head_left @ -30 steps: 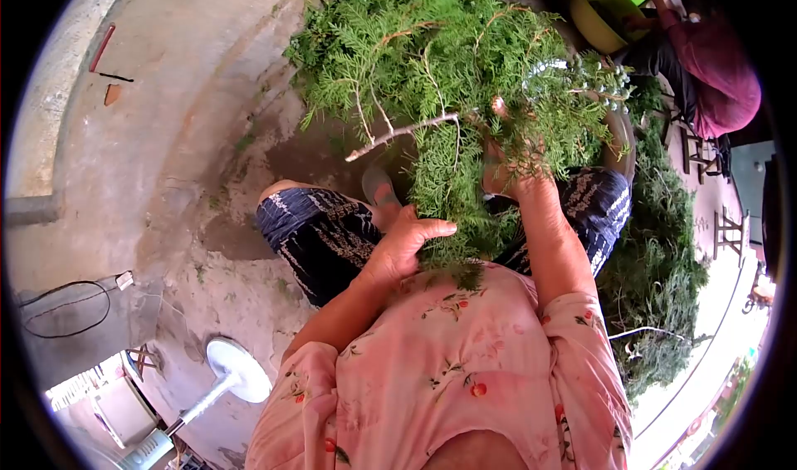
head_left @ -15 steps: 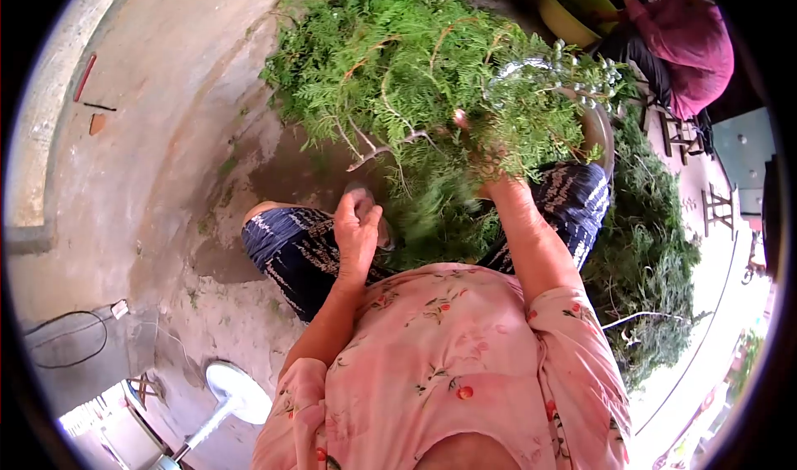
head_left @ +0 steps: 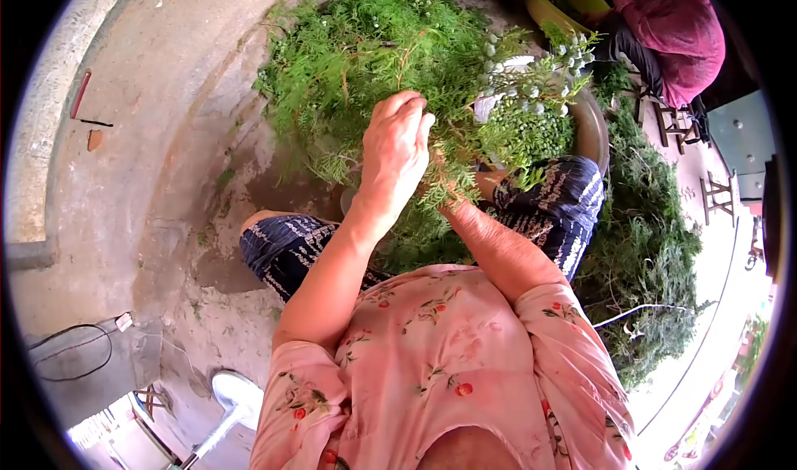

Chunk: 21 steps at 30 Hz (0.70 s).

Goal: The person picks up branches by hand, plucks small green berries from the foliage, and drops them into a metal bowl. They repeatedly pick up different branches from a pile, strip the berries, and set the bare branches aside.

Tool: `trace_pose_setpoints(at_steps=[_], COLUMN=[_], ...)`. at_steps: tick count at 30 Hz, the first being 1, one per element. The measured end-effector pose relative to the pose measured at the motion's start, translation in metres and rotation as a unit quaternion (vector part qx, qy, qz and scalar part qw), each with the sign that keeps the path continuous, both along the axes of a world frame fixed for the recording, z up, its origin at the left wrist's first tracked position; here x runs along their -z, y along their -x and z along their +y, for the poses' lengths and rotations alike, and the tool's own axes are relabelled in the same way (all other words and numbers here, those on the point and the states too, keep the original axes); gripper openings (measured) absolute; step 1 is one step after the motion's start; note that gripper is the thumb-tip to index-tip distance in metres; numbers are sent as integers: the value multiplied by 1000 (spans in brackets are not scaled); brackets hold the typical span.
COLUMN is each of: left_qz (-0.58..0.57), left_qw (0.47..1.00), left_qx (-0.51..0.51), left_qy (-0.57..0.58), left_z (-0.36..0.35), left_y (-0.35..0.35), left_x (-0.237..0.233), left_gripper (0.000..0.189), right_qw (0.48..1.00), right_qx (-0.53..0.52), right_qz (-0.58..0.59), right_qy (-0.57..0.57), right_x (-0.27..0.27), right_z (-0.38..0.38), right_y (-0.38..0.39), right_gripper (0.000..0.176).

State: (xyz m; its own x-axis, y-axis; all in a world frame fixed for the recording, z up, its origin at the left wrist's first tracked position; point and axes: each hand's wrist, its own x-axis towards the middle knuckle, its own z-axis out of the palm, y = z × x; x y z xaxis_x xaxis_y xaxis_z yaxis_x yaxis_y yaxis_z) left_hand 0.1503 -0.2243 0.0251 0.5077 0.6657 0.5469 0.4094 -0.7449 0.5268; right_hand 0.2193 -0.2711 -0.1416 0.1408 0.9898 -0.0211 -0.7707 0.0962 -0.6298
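My left hand (head_left: 394, 150) is closed, its fingers and thumb pressed together on a leafy green branch (head_left: 403, 59) at the near side of a heap of green foliage (head_left: 332, 46). Close to its right, my right hand (head_left: 446, 183) is wrapped round leafy sprigs (head_left: 465, 150), which hide most of its fingers. Pale round berries (head_left: 535, 84) hang on twigs to the upper right. Below them, small green berries (head_left: 531, 129) lie in a wide metal basin (head_left: 592, 129) beside my knee.
More cut branches (head_left: 639, 262) lie to the right. At the upper right a person in a purple top (head_left: 681, 38) sits by a yellow-green tub (head_left: 552, 9). A wooden stool (head_left: 716, 198) stands at the right, a fan (head_left: 237, 391) at the lower left.
My left hand has moved up and right from near my knee to the foliage and closed on it. My right hand has moved left. The bare forked branch is no longer visible.
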Motion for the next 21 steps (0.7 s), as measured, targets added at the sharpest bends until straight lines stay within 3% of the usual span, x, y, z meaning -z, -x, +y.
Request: trace_pose_setpoints(at_steps=[5,7,12,15,17,18,19,20,21], left_qz=[164,167,162,122,38,-11,-60,-98,-165], left_qw=[984,985,986,991,954,946,935,911,882], left_qx=[-41,0,-1,4,-4,14,30,65,65], left_qy=[-54,50,42,56,299,324,347,396,436], left_z=[4,8,7,13,20,27,35,42,41], left_y=[-9,-8,-14,-12,-6,-2,4,11,14], left_x=[0,-2,5,6,-1,3,12,18,15], left_gripper=[41,49,47,35,25,26,27,27,26], right_qw=[997,996,990,984,968,1000,970,991,890], right_qx=[-21,-25,-42,-58,-91,-20,20,92,96], right_qz=[66,86,135,167,223,5,-209,-44,-438], right_qy=[13,15,3,-27,-74,10,122,90,78], right_x=[-4,-3,9,43,30,26,-61,-68,-69], right_z=[-5,-7,0,18,33,16,-7,-5,-9], right_y=[9,10,19,29,36,20,3,5,-6], right_gripper=[47,46,45,44,43,40,38,30,26])
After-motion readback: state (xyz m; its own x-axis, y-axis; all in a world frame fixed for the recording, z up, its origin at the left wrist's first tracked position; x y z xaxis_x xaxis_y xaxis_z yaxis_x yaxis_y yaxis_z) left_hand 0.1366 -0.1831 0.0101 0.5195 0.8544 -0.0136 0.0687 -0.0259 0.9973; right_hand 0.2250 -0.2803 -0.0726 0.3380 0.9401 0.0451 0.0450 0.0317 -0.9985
